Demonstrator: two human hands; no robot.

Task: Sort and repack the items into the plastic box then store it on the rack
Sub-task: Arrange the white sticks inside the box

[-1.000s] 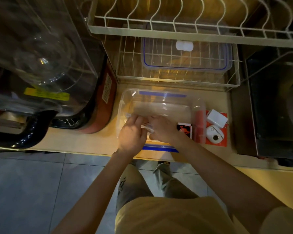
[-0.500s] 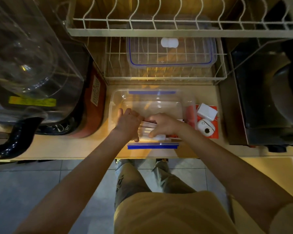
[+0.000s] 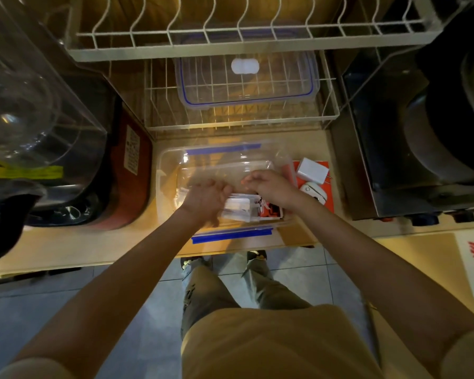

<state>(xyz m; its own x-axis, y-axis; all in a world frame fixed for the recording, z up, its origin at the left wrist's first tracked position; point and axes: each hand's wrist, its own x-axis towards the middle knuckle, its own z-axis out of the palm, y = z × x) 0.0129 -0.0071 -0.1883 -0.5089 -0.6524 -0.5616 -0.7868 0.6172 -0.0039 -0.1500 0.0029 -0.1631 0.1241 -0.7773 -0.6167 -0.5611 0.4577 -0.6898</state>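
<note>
A clear plastic box (image 3: 170, 170) with blue latches stands open on the wooden counter below the wire rack (image 3: 241, 124). Both hands are inside it. My left hand (image 3: 205, 201) rests against the left end of a small clear packet (image 3: 237, 210) lying in the box, and my right hand (image 3: 271, 187) grips something small above the packet's right end. A red-and-white card (image 3: 268, 212) lies under the packet. The box's lid (image 3: 246, 80), clear with a blue seal, lies on the rack's lower shelf.
A white charger block (image 3: 312, 170) and a white rounded device (image 3: 315, 191) sit on a red sheet right of the box. A red appliance (image 3: 126, 187) with a clear jug stands at left, a dark oven (image 3: 411, 149) at right. The rack's upper shelf (image 3: 230, 47) overhangs.
The hands stay in the box; the clear packet has shifted lower and now lies flatter, with the red-and-white card showing beside it. The camera has moved closer over the counter.
</note>
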